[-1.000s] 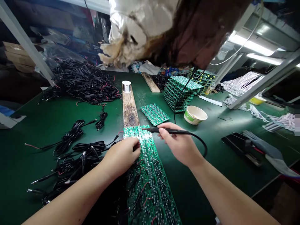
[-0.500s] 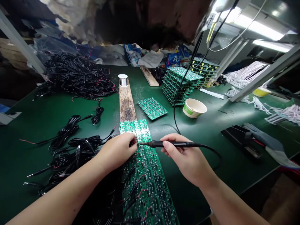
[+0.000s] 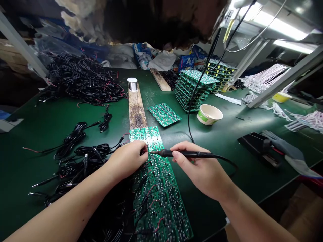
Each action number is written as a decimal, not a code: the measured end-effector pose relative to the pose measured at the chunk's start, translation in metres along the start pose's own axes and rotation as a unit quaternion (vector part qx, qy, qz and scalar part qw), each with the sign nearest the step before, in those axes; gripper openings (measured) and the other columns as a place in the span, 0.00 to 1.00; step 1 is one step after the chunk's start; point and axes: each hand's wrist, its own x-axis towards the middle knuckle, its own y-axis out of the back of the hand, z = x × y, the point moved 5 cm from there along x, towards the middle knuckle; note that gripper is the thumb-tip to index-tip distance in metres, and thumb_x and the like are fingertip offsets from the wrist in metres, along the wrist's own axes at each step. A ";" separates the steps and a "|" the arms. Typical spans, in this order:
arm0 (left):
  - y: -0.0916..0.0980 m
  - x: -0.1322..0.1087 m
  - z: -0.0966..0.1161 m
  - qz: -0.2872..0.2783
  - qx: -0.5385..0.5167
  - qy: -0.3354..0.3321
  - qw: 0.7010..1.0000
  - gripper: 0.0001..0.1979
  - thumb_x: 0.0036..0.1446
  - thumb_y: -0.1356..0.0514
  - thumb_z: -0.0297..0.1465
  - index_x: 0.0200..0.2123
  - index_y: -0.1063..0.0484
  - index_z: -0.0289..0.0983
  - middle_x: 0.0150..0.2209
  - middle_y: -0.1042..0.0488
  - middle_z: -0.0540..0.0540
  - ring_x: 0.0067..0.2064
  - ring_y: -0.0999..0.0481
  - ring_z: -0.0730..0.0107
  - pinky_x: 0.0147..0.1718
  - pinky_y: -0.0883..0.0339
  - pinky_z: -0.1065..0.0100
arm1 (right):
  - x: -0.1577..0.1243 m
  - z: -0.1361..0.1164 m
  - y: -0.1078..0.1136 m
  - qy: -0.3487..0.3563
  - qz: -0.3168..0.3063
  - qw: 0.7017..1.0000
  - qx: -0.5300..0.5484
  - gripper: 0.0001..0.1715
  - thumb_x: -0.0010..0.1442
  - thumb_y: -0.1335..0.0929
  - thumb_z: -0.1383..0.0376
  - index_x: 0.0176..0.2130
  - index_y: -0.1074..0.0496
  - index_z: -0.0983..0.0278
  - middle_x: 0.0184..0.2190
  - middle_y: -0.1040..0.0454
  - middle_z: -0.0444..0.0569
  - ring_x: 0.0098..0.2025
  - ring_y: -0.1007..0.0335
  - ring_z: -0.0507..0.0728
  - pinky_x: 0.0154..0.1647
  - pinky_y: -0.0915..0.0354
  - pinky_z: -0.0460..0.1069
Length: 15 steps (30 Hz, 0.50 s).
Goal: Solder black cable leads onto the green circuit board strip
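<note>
Head | right hand (image 3: 205,173) gripping soldering iron (image 3: 195,154), crosswise, tip leftward | left hand (image 3: 130,158) pinched closed

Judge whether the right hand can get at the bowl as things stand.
Probably not to grasp it: the right hand holds a soldering iron. Otherwise, the way across the bench looks free.

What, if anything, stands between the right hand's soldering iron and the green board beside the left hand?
Nothing visible: the soldering iron extends over the green board, its tip beside the left hand.
</note>
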 end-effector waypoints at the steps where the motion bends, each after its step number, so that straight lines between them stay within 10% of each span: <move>1: 0.000 0.000 0.000 0.000 0.000 -0.001 1.000 0.08 0.64 0.43 0.37 0.34 0.28 0.41 0.36 0.20 0.47 0.37 0.25 0.60 0.33 0.44 0.63 | -0.001 -0.001 0.000 0.006 0.002 1.000 -0.004 0.12 0.73 0.32 0.57 0.44 0.20 0.58 0.37 0.16 0.45 0.38 0.21 0.55 0.35 0.30 0.49; 8: -0.001 0.002 -0.002 0.005 0.000 -0.008 1.000 0.09 0.64 0.44 0.37 0.34 0.28 0.41 0.35 0.20 0.47 0.36 0.25 0.60 0.32 0.44 0.63 | 0.003 -0.004 0.011 0.027 0.067 0.997 0.008 0.12 0.73 0.31 0.56 0.45 0.20 0.58 0.36 0.18 0.44 0.36 0.21 0.54 0.37 0.27 0.49; 15: -0.002 0.003 -0.001 0.009 0.003 -0.005 1.000 0.08 0.64 0.44 0.35 0.33 0.29 0.42 0.34 0.21 0.47 0.35 0.25 0.60 0.32 0.46 0.63 | 0.074 0.011 -0.005 0.070 0.088 0.994 0.002 0.12 0.71 0.32 0.56 0.46 0.21 0.59 0.41 0.16 0.48 0.42 0.21 0.57 0.45 0.28 0.53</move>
